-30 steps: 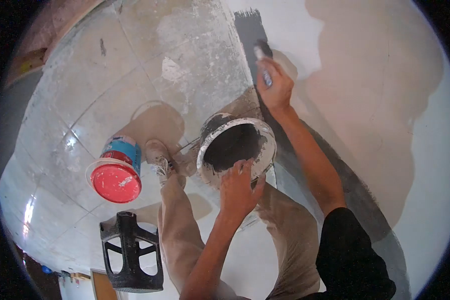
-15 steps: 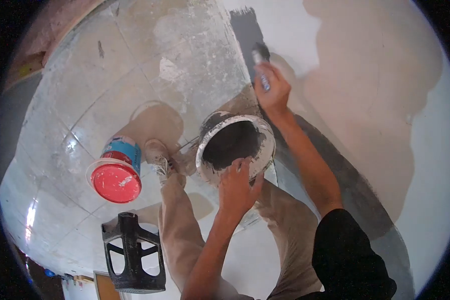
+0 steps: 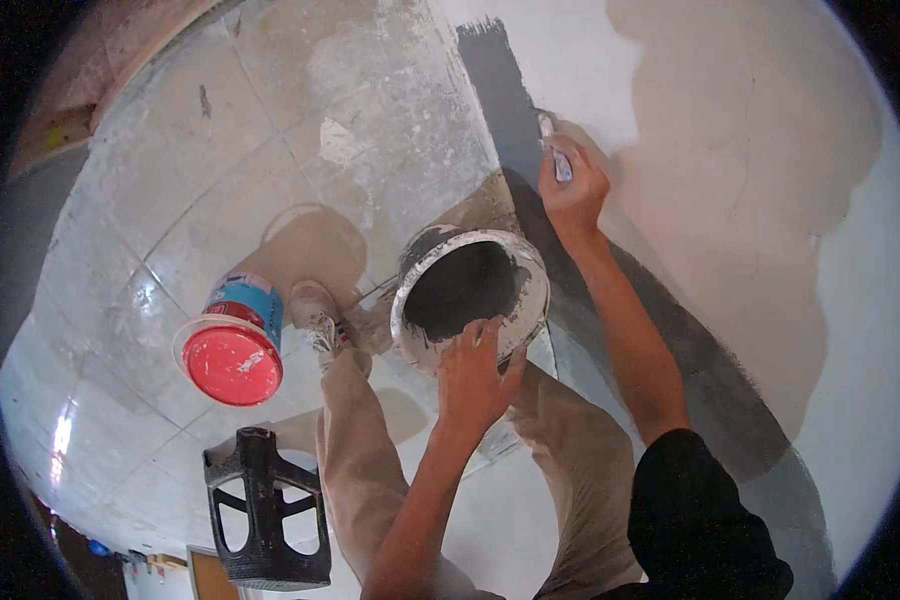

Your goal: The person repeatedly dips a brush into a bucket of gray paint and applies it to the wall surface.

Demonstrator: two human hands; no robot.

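My left hand (image 3: pixel 475 375) grips the near rim of a bucket (image 3: pixel 537 292) smeared with paint, its fingers over the edge. Dark grey paint (image 3: pixel 460 290) shows inside. My right hand (image 3: pixel 575 190) is closed around the pale handle of a paintbrush (image 3: pixel 562 165), up and to the right of the bucket. The brush head is at the right edge of a dark grey painted band (image 3: pixel 505 90) along the foot of the white wall (image 3: pixel 570 50); its bristles are hard to make out.
A bucket with a red lid (image 3: pixel 232 366) stands on the tiled floor (image 3: pixel 200 180) at the left. Below it is a black plastic stand or crate (image 3: pixel 265 510). My shoe (image 3: pixel 315 310) is between the two buckets. The painted band continues down the right side.
My right hand has moved with the brush to the right and slightly down, to the edge of the grey band. My left hand and the bucket have stayed in place.
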